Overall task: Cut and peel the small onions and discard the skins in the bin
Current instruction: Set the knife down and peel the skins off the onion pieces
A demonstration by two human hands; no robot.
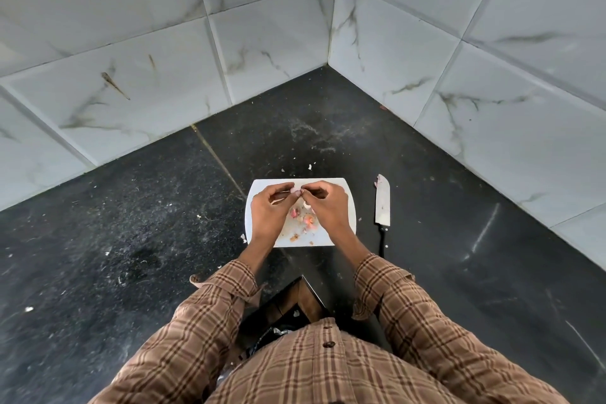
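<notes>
A small onion [297, 192] is held above the far part of a white board [347, 207], pinched between the fingertips of both hands. The left hand [269, 210] is seen with its fingers [284, 188] curled in narrowly, the thumb and forefinger closed on the onion from the left. The right hand [328, 207] is met there from the other side, its fingers [316, 186] likewise bent tight, with the tips touching the onion or a bit of its skin; which of the two cannot be told, since the piece is tiny and mostly covered. Both wrists are stretched over the near edge of the board, and checked brown sleeves [226, 285] are seen behind them.

On the board, under and between the hands, pink and pale skins [303, 216] are scattered, with a few brownish scraps [295, 237] near the front edge. The board is laid on a dark speckled counter [131, 223] in a corner of marbled white tiles [164, 43]. A knife [382, 207] is laid flat on the counter just right of the board, apart from it, blade pointing away and black handle toward the person. Small white flakes [310, 167] are strewn on the counter beyond the board and to its left. Below the counter's corner, by the shirt, part of a dark bin [272, 334] is glimpsed, mostly hidden.
</notes>
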